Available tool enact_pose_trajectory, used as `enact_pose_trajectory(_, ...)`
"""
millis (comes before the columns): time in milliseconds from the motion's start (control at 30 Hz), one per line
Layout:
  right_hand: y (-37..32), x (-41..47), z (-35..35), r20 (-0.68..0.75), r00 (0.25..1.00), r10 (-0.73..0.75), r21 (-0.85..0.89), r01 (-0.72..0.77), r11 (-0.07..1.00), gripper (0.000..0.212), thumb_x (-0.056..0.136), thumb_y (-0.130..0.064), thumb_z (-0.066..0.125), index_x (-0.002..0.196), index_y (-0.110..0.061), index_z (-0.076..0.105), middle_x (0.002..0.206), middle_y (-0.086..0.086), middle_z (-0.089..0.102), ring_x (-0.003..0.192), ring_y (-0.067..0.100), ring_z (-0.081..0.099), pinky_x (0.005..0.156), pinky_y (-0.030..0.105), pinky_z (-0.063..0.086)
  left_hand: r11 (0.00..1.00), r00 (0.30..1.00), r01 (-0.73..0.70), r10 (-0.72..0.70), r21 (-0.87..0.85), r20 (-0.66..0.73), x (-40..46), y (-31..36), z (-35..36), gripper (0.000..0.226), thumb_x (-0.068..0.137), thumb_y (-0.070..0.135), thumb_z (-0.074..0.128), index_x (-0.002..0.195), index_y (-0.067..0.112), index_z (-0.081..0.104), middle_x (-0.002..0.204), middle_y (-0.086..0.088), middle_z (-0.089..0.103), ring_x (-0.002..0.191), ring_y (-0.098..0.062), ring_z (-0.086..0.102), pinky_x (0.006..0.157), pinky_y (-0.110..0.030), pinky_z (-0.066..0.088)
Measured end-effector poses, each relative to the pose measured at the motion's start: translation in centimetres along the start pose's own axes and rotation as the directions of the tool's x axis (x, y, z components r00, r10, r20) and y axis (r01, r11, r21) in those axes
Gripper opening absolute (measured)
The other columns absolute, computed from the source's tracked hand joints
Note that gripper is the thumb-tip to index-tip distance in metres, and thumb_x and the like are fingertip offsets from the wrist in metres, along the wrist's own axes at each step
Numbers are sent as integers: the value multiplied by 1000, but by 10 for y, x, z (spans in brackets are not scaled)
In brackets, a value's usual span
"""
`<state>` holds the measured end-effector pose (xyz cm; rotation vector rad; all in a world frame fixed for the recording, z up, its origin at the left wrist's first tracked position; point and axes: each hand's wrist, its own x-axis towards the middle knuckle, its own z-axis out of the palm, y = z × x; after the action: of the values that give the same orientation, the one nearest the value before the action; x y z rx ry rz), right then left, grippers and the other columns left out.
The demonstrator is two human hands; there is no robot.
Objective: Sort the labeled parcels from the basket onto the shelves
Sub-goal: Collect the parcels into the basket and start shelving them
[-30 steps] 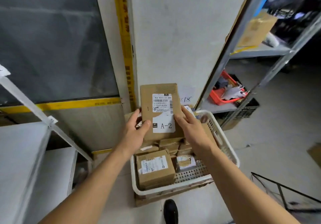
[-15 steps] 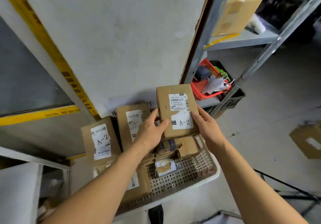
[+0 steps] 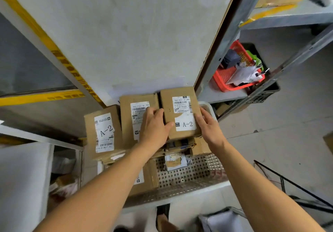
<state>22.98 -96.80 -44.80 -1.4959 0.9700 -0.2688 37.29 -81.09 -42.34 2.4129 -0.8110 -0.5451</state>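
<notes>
Both hands hold one brown parcel [image 3: 180,113] upright between them: the left hand [image 3: 155,127] has its thumb on the front face and its fingers wrapped round the left edge, and the right hand [image 3: 209,125] pinches the right edge beside the white label. Nearest the person, the white perforated basket [image 3: 189,179] sits below the forearms, with several more small boxes in it, one flat box [image 3: 144,177] under the left forearm.

A second ago this parcel was raised in front of the pillar, above the basket. Now it has come down and leftward to stand just beside two other parcels, as the right-hand end of their row against the wall. That reads as the placing step nearly done; I judge it only needs letting go, though whether its base already rests on something is hidden by the hands. Plenty is still left in the basket.

Its label reads "A-2", with a barcode and a number starting "964" above. The leftmost parcel [image 3: 103,132] also shows "A-2" in large letters, so the grouping matches. The middle parcel [image 3: 137,116] carries a barcode label starting "662"; its shelf code is covered by the left hand.

Farther off to the right, a metal shelf [image 3: 232,33] holds a red tray [image 3: 232,77] of oddments.
</notes>
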Motion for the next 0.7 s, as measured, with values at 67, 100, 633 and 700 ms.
enact_pose_trajectory(67,-3,-1,4,-18,1000,-9,-58,8,998,49,100,-67,55,145,-47,58,128,-31,68,120,-6,64,97,26,54,999,1000,14,-15,-53,-19,0,-1,0,71,94,47,73,154,22,44,144,0,39,138,-21,42,116,-39,38)
enact_pose_trajectory(100,-5,-2,5,-30,1000,-5,-84,3,996,53,97,-74,53,145,-50,57,127,-33,68,120,-6,64,98,28,53,997,1000,23,-25,-79,-17,0,-2,-2,74,94,46,73,156,23,41,145,2,38,138,-20,42,116,-38,37)
enact_pose_trajectory(633,-51,-55,120,70,941,-332,-828,240,506,42,105,-44,51,133,-13,62,129,10,52,118,29,40,103,48,40,962,971,230,-236,-145,-27,-29,-92,-81,61,102,49,58,155,22,42,150,-4,46,139,-27,44,109,-39,40)
enact_pose_trajectory(700,-50,-55,128,45,959,-280,-869,175,462,44,106,-48,48,129,-15,64,126,9,48,117,30,39,100,47,39,950,963,266,-256,-161,85,-28,-99,-77,68,102,54,55,159,21,36,152,-6,50,137,-28,49,108,-40,43)
